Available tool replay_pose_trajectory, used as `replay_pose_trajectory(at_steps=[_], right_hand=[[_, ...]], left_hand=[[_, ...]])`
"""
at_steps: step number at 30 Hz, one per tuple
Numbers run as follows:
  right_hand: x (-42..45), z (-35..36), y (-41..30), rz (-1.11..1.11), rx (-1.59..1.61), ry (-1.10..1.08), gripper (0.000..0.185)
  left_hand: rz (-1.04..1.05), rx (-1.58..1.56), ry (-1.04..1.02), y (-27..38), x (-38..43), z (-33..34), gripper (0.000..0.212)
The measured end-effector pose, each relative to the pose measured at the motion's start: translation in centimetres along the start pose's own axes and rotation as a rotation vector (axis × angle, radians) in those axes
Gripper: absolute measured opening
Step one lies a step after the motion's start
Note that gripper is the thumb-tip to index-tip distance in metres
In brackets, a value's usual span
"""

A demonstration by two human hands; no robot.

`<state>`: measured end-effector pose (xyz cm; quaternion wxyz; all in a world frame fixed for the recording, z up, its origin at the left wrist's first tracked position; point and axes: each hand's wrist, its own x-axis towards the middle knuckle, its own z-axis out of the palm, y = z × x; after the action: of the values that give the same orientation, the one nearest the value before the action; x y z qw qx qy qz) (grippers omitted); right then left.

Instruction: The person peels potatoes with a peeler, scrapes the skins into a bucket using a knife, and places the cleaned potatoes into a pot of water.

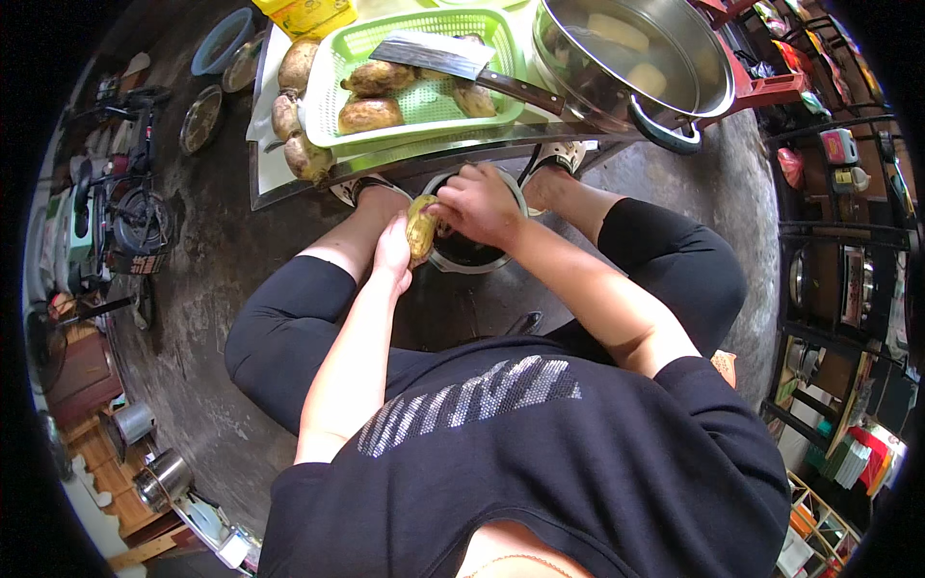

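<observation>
My left hand (pixel 394 249) is closed around a brownish-yellow lotus root segment (pixel 421 227) above the left rim of a bucket (pixel 477 269) between my feet. My right hand (pixel 477 202) is at the root's upper right side, over the bucket; its fingertips are partly hidden, and whether it holds a small peeling tool cannot be told. On the low table, a green plastic basket (pixel 415 134) holds several root segments (pixel 371 115), with a cleaver (pixel 433 54) lying across it. More unpeeled segments (pixel 298 65) lie along the basket's left side.
A steel pot (pixel 636 115) with water and pale pieces (pixel 618 32) stands at the table's right. The metal table edge (pixel 441 155) runs just beyond my hands. A yellow container (pixel 307 18) is at the back left. A blue basin (pixel 222 42) lies on the floor, and a shelf rack (pixel 816 235) stands right.
</observation>
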<state>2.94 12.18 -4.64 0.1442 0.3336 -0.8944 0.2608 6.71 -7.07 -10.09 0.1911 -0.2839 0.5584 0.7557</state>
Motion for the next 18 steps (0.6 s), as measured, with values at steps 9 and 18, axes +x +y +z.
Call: replay_pose_trajectory(at_steps=[9,18], right_hand=[[-1.0,1.3,2.9,0.103,-0.179,0.009,0.025],[-0.5,0.4,1.4,0.029,-0.054,0.145,0.025]], left_hand=[[-0.026,0.163,-0.228,1.0,-2.1,-0.4,0.036],[0.088,0.064,-0.167,0.8,-1.7,1.8,0.038]])
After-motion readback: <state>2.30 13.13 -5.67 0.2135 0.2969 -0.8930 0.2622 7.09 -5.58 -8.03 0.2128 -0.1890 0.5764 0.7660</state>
